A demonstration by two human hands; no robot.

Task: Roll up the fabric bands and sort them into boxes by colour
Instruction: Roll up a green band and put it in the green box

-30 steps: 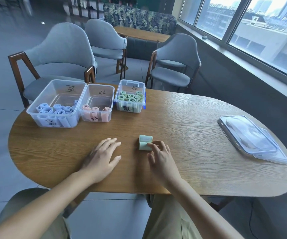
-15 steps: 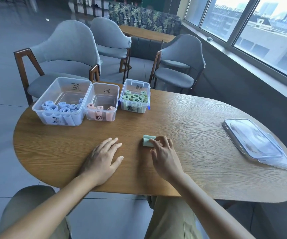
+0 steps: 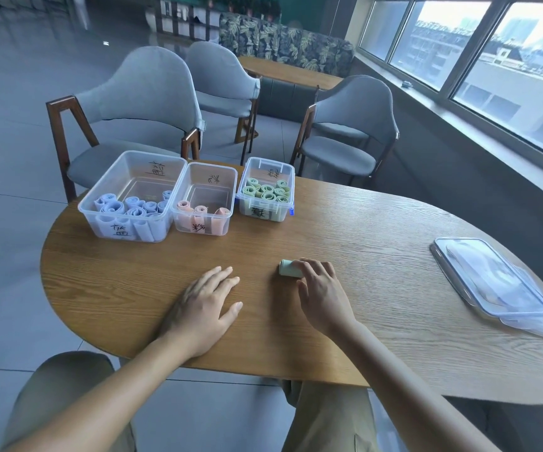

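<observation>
Your right hand [image 3: 324,296] sits on the oval wooden bench [image 3: 377,256] with fingers curled over the pale green rolled fabric band [image 3: 288,267]; the grip covers the roll's right end, so you can't tell how far the thumb wraps under it; only the left part of the roll shows, lying on its side on the bench surface. Your left hand [image 3: 203,303] lies flat, palm down, fingers straight and slightly spread, holding nothing, well apart from the roll.

At the far edge stand three clear plastic boxes in a row, touching or nearly so: the large clear box of blue rolls [image 3: 133,199] on the left, the middle clear box of pink rolls [image 3: 203,202], the small clear box of green rolls with blue clips [image 3: 266,190] on the right; each carries handwritten black marks, too small to read; lower rolls blur through the walls, count unclear.

The clear plastic lids [image 3: 498,287] lie stacked at the bench's right end; how many you can't tell; the near corner runs off frame.
</observation>
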